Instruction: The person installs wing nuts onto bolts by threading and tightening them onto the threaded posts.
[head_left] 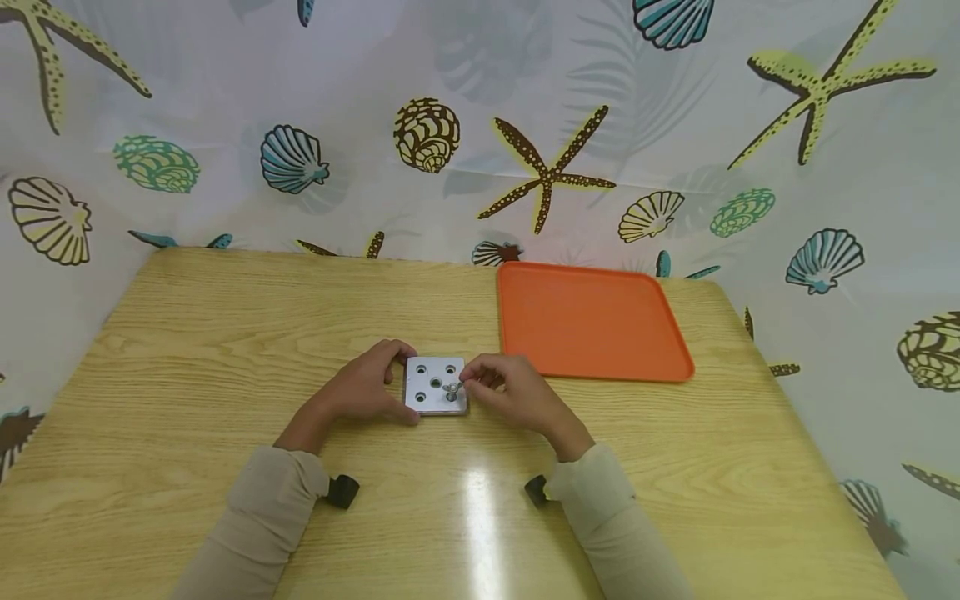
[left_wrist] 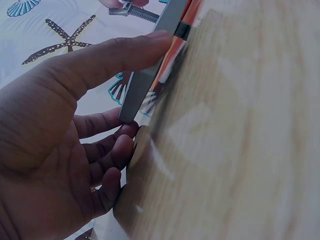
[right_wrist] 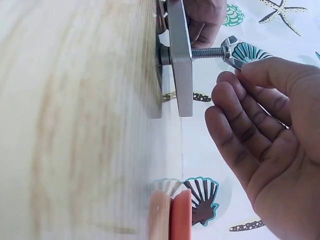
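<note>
With my left hand (head_left: 366,387) I pinch the metal plate (head_left: 436,372) by its near and far edges on the worktop (head_left: 225,350), probably so it can't slide. My right hand (head_left: 516,392) pinches the wing bolt (head_left: 452,389), standing near one corner; its wide top looks easy to grip.

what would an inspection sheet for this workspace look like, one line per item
surface: table, wood-grained, with a bright glare streak on the near side
job's things: plate, metal, with holes; bolt, perpendicular to it at the near right corner, threads showing above the plate
clutter: tray, orange, beyond the right hand
grippers: left hand grips the plate's edges; right hand pinches the bolt's head
cables: nothing seen
surroundings: backdrop, pale, printed with shells and starfish
</note>
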